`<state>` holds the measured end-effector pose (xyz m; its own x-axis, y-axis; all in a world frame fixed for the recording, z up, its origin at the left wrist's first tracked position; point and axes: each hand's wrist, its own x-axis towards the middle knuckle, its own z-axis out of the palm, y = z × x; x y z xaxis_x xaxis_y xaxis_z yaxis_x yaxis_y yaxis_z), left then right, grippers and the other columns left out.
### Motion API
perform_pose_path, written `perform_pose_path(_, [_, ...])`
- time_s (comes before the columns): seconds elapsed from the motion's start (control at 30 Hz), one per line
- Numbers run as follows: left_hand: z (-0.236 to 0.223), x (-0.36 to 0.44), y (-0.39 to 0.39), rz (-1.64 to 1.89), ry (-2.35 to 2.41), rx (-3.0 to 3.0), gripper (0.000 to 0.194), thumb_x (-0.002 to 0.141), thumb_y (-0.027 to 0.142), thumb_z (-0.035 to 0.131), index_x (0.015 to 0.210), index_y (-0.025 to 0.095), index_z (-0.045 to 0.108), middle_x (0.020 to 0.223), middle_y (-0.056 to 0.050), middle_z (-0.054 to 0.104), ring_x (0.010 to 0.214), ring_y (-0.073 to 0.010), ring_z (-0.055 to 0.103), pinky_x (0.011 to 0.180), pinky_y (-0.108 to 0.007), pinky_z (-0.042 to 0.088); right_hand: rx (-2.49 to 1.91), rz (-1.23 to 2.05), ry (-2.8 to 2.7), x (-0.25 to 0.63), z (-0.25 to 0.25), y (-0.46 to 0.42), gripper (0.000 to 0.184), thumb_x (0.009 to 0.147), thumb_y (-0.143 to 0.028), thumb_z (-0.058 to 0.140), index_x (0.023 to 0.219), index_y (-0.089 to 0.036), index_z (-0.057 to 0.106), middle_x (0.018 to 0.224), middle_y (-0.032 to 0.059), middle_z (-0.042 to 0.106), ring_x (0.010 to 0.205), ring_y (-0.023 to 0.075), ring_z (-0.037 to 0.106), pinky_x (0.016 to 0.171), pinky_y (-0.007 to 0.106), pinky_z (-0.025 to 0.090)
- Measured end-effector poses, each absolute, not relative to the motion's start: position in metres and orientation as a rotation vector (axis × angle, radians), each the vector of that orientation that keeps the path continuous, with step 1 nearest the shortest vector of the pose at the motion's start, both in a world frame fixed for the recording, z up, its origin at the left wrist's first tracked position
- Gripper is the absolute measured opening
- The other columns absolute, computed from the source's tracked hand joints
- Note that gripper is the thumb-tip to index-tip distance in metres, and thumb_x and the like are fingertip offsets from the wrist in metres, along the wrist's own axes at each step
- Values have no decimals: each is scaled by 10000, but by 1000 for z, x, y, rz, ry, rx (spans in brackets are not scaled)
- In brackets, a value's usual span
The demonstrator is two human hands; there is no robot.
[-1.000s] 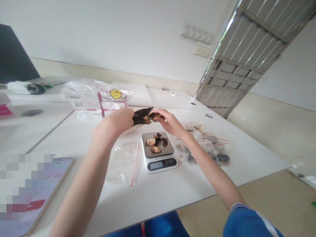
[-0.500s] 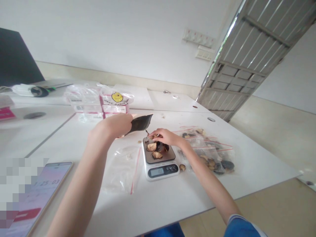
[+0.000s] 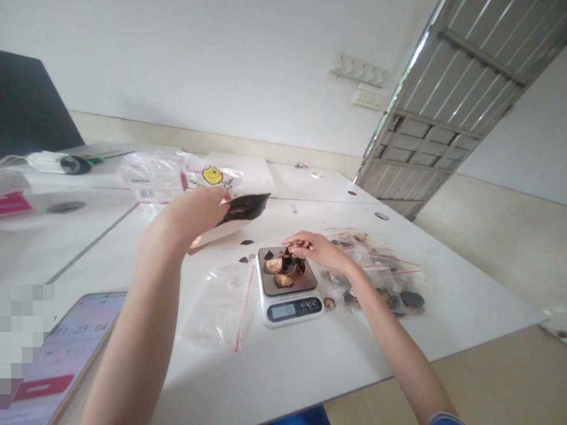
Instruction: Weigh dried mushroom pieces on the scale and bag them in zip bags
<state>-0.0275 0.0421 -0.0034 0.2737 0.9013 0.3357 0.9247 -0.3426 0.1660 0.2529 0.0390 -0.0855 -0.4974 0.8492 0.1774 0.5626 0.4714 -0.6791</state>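
My left hand [image 3: 201, 215] is closed on the edge of a pouch [image 3: 225, 230], pale outside and dark inside. The pouch tilts with its mouth to the right, left of and beyond a white digital scale [image 3: 261, 295]. On the scale's brown plate lie several dried pieces [image 3: 273, 265], dark on one side and tan on the other. Over the plate's far right corner, my right hand [image 3: 316, 251] is closed around some brown dried pieces [image 3: 300, 244]. Two dark flakes [image 3: 247, 242] lie on the table between pouch and scale. The display digits are too small to read.
A flat clear zip bag [image 3: 217, 307] lies left of the scale; filled zip bags [image 3: 390, 277] lie to its right. One loose piece [image 3: 329, 303] sits beside the scale. A phone [image 3: 84, 342] showing a timer is at left. Plastic-wrapped boxes [image 3: 155, 177] stand behind.
My left hand and the pouch have shifted slightly left, away from the scale. My right hand has moved right across the plate with pieces in its fingers. Dark flakes now show on the table.
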Motion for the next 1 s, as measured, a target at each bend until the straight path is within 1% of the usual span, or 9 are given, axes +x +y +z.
perform_pose_path(0.13, [11,-33,40,-636,-1999,-2166,382,879,295,364,1144,179,614,1067,-156,684,987,-344,619,824,-471,466,-1139,872,-2077,267,-91,15,251,852,-322,606,1061,-208,687,1059,58,701,904,172,650,817,304,498])
perform_pose_path(0.23, [7,-35,49,-936,-2023,-2028,377,916,325,337,1191,196,561,1153,-133,654,1051,-321,599,872,-471,458,-1137,977,-2036,272,-102,3,268,854,-339,608,1084,-223,678,1087,54,694,914,173,658,836,314,507])
perform_pose_path(0.33, [-2,-33,59,-1240,-1865,-1915,402,941,358,337,1263,163,479,1368,-165,482,1251,-282,479,1002,-440,396,-1160,935,-2014,274,-115,-2,295,864,-360,595,1126,-240,663,1120,56,685,971,185,650,865,336,505])
perform_pose_path(0.43, [-6,-29,60,-1280,-1714,-1858,430,950,356,335,1304,133,432,1478,-177,315,1400,-267,282,1124,-441,249,-1179,821,-1968,275,-125,-2,310,872,-373,584,1152,-257,648,1186,55,662,1109,202,600,966,369,458])
perform_pose_path(0.57, [-5,-25,56,-1193,-1675,-1918,380,970,330,280,1242,184,501,1461,-104,363,1424,-276,226,1171,-487,130,-1166,809,-1851,275,-130,-1,378,872,-369,579,1231,-252,568,1232,65,632,1133,191,589,977,363,456])
perform_pose_path(0.7, [-1,-26,52,-1254,-1643,-1882,317,965,299,307,1147,245,561,1410,-21,441,1417,-253,250,1182,-499,117,-1150,829,-1841,274,-127,1,279,865,-359,577,1103,-215,591,1174,79,646,1104,187,600,941,345,478])
perform_pose_path(0.83, [9,-14,41,-1461,-1450,-1830,286,934,223,370,1082,179,612,1278,-90,553,1330,-225,390,1145,-392,266,-1129,914,-1842,271,-126,1,246,873,-370,566,1050,-202,598,1123,77,662,1043,181,621,909,336,491])
perform_pose_path(0.93, [12,6,34,-1574,-1298,-2015,283,918,198,369,1018,165,631,1115,-88,615,1063,-171,577,946,-286,456,-1122,917,-1852,271,-127,0,243,887,-372,550,1046,-204,623,1101,69,669,1027,183,621,908,336,482])
perform_pose_path(1.0, [6,18,37,-1387,-1329,-2318,304,919,214,337,1034,179,616,1082,-66,627,941,-148,609,855,-262,482,-1146,873,-1877,273,-126,-2,244,889,-358,551,1055,-204,643,1104,69,667,1039,188,611,925,339,465])
